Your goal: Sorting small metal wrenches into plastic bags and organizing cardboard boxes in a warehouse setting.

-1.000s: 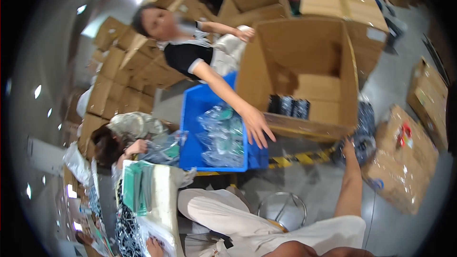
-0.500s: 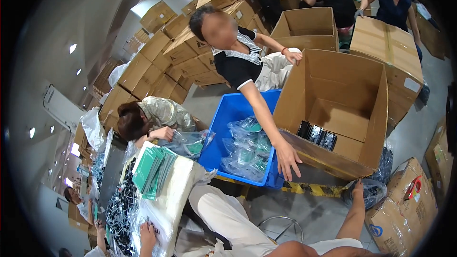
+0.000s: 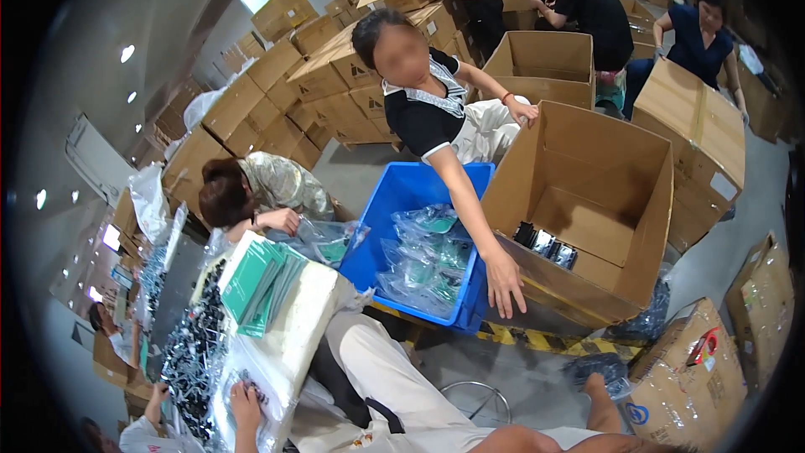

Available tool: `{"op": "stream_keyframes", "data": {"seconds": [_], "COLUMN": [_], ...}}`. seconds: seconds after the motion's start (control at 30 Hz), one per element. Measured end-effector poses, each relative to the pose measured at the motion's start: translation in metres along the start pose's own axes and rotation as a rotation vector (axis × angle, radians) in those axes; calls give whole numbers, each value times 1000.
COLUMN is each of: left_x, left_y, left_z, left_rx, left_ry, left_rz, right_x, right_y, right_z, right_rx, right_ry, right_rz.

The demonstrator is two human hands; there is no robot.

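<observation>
Below, my right hand (image 3: 596, 384) touches a dark bag (image 3: 607, 364) on the floor, just beside a big open box (image 3: 587, 226) (fingers hidden, so I cannot tell its grip). My left hand is out of view. A co-worker's hand (image 3: 506, 281) hangs between the box and a blue crate (image 3: 402, 193).

The person's right arm (image 3: 587, 428) comes in from the bottom edge, on the right side. It is bare and stretched out forward, almost straight. The right hand (image 3: 597, 386) is at the far end, low down near the floor. It looks small from here and its fingers are hard to see, so I cannot tell if they are open or closed. The left hand does not show.
</observation>
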State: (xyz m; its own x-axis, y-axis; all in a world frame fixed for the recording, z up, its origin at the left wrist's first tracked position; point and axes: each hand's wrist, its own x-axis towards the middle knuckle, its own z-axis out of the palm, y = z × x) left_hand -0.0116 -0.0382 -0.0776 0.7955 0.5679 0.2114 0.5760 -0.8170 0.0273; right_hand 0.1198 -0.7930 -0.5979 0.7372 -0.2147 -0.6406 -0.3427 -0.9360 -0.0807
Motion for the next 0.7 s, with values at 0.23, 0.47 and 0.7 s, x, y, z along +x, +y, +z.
{"op": "stream_keyframes", "data": {"seconds": [0.23, 0.47, 0.7], "left_x": [7, 6, 4], "left_y": [5, -9, 1], "left_z": [-8, 3, 1], "left_rx": [-30, -112, -192], "left_ry": [-43, 72, 132], "left_rz": [-14, 87, 160], "right_x": [-66, -204, -295], "right_y": [-34, -159, -281], "right_z": [-124, -315, -466], "right_rx": [74, 475, 696], "right_ry": [-10, -144, 26], "right_rz": [-280, -570, -613]}}
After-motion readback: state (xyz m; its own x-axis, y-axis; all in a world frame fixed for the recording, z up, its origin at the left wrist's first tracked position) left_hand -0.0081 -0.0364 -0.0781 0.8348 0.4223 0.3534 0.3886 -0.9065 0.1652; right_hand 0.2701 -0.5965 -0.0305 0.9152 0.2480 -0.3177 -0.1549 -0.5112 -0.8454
